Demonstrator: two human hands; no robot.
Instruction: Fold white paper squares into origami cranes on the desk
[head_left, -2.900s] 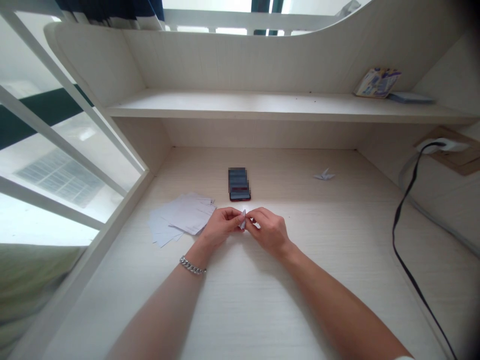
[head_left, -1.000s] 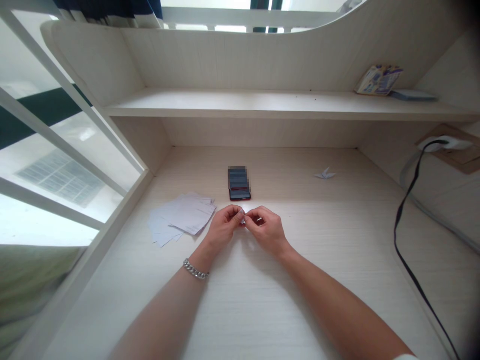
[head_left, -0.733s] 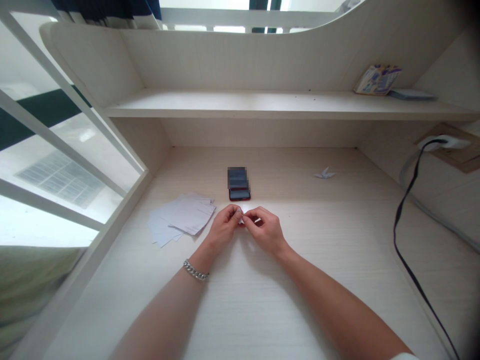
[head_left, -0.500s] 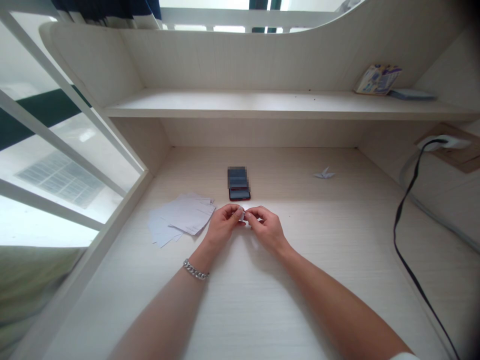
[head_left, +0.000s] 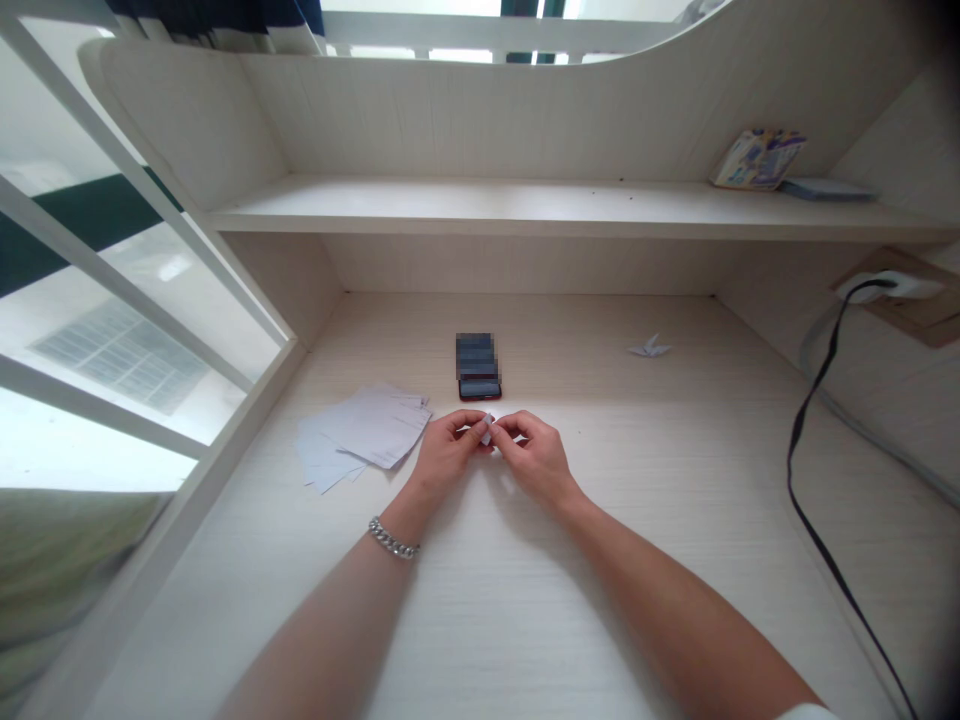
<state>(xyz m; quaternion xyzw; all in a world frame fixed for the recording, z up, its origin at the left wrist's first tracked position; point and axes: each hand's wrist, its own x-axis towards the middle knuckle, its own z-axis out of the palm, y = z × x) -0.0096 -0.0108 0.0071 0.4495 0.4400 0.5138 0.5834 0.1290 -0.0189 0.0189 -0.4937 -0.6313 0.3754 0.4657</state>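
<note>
Between my two hands, just above the desk, is a small folded piece of white paper (head_left: 487, 430), mostly covered by the fingers. My left hand (head_left: 450, 443) pinches it from the left, thumb on the near side. From the right, my right hand (head_left: 534, 452) pinches its other edge with thumb and forefinger. A phone (head_left: 478, 386) lies just beyond the fingertips, its screen blurred out. To the left of my left hand, several loose white paper sheets (head_left: 382, 425) overlap in a spread pile. A small folded paper crane (head_left: 649, 347) sits farther back on the right.
A shelf (head_left: 480, 200) spans the back above the desk (head_left: 480, 600), with a colourful box (head_left: 759, 158) and a flat bluish item (head_left: 826, 189) at its right. A black cable (head_left: 795, 440) hangs from a wall socket down the right side. White rails (head_left: 112, 290) border the left.
The fingers have shifted slightly on the folded paper, and more of its white face shows between them. Both hands stay in nearly the same place.
</note>
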